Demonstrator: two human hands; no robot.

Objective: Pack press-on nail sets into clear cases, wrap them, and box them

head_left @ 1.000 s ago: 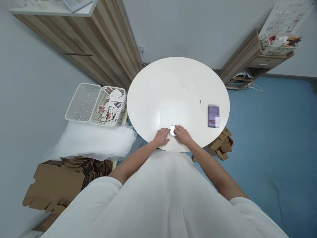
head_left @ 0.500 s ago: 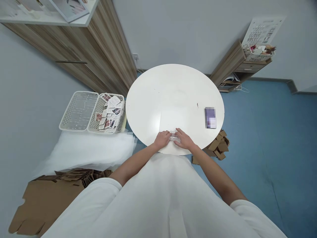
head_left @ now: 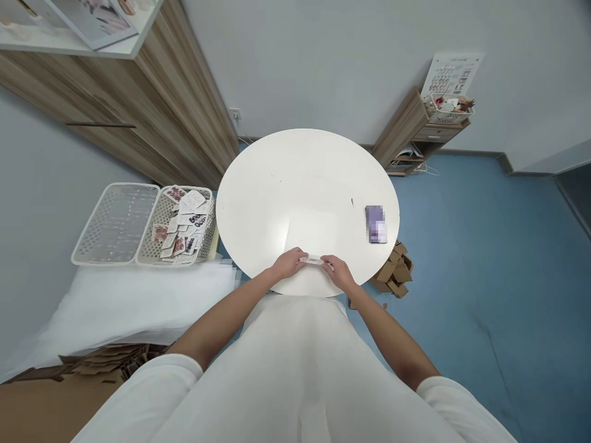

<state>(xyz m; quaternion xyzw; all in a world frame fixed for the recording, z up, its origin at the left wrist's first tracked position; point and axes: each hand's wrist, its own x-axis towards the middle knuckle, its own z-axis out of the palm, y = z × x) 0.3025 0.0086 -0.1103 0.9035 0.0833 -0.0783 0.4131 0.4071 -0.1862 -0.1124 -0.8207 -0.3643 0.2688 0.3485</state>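
Between both hands, at the near edge of the round white table (head_left: 258,209), is a small clear plastic case (head_left: 312,260). My left hand (head_left: 289,263) grips its left end between thumb and fingers. Its right end is pinched by my right hand (head_left: 338,272). What the case contains is too small to make out. Further right on the tabletop lies a purple, pixelated flat object (head_left: 375,224), with a tiny dark item (head_left: 352,202) to its left.
Left of the table, a white basket (head_left: 210,237) holds printed cards; beside it another basket (head_left: 95,246) holds clear plastic pieces. White sheets (head_left: 138,301) and flattened cardboard (head_left: 60,406) lie nearer. Cardboard boxes (head_left: 394,271) sit on the floor at right. Wooden cabinets (head_left: 184,92) stand behind.
The view has shifted, so most of the scene sits further left. The clear case now appears thinner, seen more edge-on, and my hands are a bit farther apart at its ends.
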